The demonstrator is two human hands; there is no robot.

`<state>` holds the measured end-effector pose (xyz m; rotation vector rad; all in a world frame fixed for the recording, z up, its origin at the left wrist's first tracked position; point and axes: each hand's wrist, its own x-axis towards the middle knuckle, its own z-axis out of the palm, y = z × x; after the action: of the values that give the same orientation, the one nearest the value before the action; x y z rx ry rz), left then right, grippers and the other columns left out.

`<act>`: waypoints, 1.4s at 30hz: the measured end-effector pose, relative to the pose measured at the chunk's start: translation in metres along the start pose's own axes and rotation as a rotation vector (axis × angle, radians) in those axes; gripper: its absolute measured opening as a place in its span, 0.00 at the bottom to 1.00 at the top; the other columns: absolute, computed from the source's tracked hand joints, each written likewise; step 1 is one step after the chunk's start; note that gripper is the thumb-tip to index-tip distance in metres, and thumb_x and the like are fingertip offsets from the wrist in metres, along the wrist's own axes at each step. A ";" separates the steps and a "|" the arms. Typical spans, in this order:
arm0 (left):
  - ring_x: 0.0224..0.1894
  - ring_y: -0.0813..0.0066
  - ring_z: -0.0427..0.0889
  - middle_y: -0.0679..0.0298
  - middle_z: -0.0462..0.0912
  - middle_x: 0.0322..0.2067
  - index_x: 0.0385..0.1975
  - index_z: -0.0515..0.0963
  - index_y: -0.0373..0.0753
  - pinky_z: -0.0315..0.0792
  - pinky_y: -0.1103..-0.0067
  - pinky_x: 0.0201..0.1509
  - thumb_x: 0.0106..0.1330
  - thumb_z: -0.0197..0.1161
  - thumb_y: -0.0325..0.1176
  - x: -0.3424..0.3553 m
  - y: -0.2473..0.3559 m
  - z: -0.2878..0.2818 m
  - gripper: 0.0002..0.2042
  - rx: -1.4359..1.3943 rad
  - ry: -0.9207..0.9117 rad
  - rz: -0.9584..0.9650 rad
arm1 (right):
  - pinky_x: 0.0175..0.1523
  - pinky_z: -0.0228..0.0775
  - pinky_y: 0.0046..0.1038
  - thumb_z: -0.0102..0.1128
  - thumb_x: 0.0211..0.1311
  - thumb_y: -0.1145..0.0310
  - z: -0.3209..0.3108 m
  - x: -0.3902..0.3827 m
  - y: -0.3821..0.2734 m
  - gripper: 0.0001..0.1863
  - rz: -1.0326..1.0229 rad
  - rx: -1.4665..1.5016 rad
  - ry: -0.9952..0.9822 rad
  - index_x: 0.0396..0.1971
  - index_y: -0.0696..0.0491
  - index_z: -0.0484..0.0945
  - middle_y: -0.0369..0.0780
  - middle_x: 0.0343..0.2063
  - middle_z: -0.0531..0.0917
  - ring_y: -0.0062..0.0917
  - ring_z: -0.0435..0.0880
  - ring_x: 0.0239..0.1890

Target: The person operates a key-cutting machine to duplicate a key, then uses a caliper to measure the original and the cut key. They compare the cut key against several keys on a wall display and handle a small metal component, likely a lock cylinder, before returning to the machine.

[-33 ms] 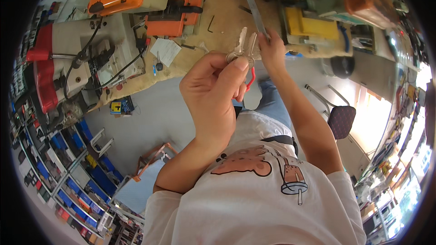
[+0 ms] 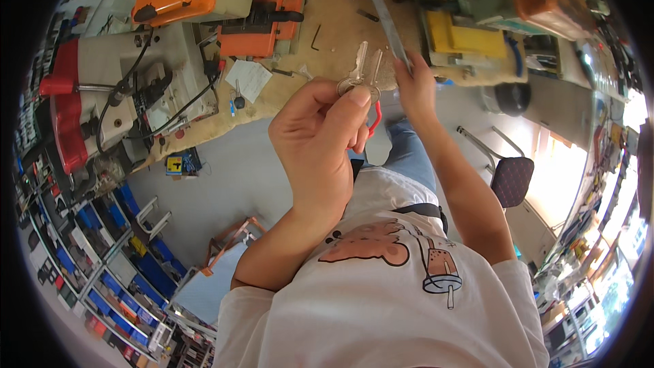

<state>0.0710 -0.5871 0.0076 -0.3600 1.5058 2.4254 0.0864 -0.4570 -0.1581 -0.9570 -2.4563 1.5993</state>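
Blue boxes are lining a metal rack on the near left of the workshop, their contents showing too small to tell. A small yellow-and-black box is lying on the floor beyond them; I cannot tell what it is holding. In the middle, I am pinching two keys by their round heads, the thumb and forefinger of my left hand clamping together on them, the blades pointing far and fanning slightly apart. A red curved piece is showing just beside my lower fingers; whether they are gripping it, I cannot tell. To the right, the fingers of my right hand are gripping the near end of a long flat metal strip. Left on the table, a dark-headed key is resting at the edge of a white sheet.
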 end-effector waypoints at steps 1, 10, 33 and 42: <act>0.13 0.87 0.60 0.69 0.65 0.11 0.15 0.68 0.33 0.54 0.87 0.15 0.53 0.57 0.22 0.001 0.002 -0.003 0.08 -0.011 -0.015 -0.004 | 0.28 0.63 0.22 0.54 0.54 0.64 -0.017 -0.016 0.002 0.15 0.043 -0.004 -0.012 0.37 0.58 0.70 0.38 0.19 0.75 0.21 0.71 0.21; 0.14 0.86 0.60 0.68 0.66 0.15 0.16 0.67 0.32 0.55 0.86 0.16 0.53 0.55 0.20 -0.008 0.015 -0.005 0.06 0.056 -0.148 0.021 | 0.19 0.51 0.15 0.61 0.46 0.71 -0.097 -0.113 -0.007 0.13 0.207 0.197 0.091 0.34 0.57 0.72 0.30 0.11 0.69 0.11 0.63 0.14; 0.17 0.84 0.63 0.64 0.69 0.19 0.23 0.70 0.32 0.61 0.84 0.19 0.53 0.51 0.21 -0.070 -0.079 0.104 0.01 0.301 -0.729 -0.307 | 0.20 0.43 0.17 0.62 0.42 0.55 -0.260 -0.150 0.017 0.20 0.242 0.108 0.356 0.19 0.60 0.72 0.29 0.11 0.63 0.10 0.56 0.16; 0.17 0.84 0.63 0.62 0.67 0.20 0.23 0.69 0.30 0.62 0.85 0.16 0.52 0.49 0.20 -0.089 -0.104 0.139 0.02 0.318 -0.877 -0.493 | 0.18 0.45 0.17 0.59 0.43 0.50 -0.304 -0.146 0.033 0.24 0.238 0.020 0.316 0.23 0.61 0.77 0.31 0.09 0.64 0.11 0.59 0.14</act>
<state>0.1808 -0.4261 0.0109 0.3330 1.1629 1.5742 0.3312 -0.2787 -0.0054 -1.4211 -2.1769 1.3958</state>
